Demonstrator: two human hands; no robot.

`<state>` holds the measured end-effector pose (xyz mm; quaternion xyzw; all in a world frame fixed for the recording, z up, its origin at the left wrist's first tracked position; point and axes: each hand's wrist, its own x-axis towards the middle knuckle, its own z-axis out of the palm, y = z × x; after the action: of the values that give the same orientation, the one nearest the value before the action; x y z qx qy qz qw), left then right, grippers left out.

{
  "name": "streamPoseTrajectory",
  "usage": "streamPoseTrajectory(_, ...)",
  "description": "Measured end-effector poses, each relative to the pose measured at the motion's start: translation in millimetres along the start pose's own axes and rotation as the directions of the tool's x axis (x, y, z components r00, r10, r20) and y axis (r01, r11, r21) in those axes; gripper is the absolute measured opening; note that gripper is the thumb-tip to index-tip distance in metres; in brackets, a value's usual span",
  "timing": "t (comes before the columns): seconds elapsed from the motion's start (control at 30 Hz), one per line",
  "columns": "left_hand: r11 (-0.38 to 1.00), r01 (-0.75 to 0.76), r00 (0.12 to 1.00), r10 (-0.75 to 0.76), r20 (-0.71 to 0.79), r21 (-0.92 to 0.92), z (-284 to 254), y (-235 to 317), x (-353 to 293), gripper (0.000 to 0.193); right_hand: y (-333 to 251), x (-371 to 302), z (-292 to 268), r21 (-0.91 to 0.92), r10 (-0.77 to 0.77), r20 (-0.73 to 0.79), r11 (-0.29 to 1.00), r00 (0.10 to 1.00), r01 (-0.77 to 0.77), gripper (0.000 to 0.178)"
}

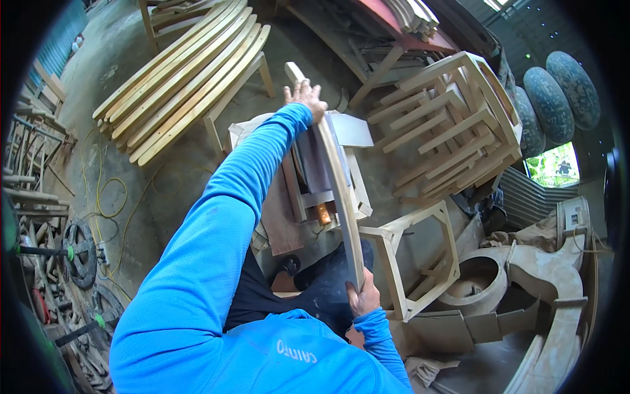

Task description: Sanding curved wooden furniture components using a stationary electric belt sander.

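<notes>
We have our left hand (306, 100) on the curved wooden slat (340, 180) near its far end, fingers spread; our right hand (365, 297) is clamped round the near end. Hands well apart. Slat runs lengthwise over the work stand (355, 132), near end reaching toward us; can't tell if they touch. Left of the stand, farther off: pale slats (207, 98). Right of it: stacked wooden frames (456, 129); nearer us, an open frame (392, 279).

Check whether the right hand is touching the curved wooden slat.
Touching: the head view shows the right hand gripping the near end of the curved wooden slat.
</notes>
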<state>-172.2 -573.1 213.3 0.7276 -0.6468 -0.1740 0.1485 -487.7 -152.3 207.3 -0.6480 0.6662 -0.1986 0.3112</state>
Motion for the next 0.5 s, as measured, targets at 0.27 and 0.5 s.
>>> streamPoseTrajectory(0.27,0.993,-0.111,0.990,0.108,-0.091,-0.033,33.4,91.7,-178.4,0.095,124.0,-154.9,-0.4,0.023,0.240,-0.041,0.971,0.970,-0.240,0.048)
streamPoseTrajectory(0.5,0.992,-0.082,0.966,0.056,-0.251,-0.095,38.2,59.9,-130.4,0.089,57.6,-87.1,8.4,-0.014,0.155,-0.018,0.988,0.988,-0.155,0.050)
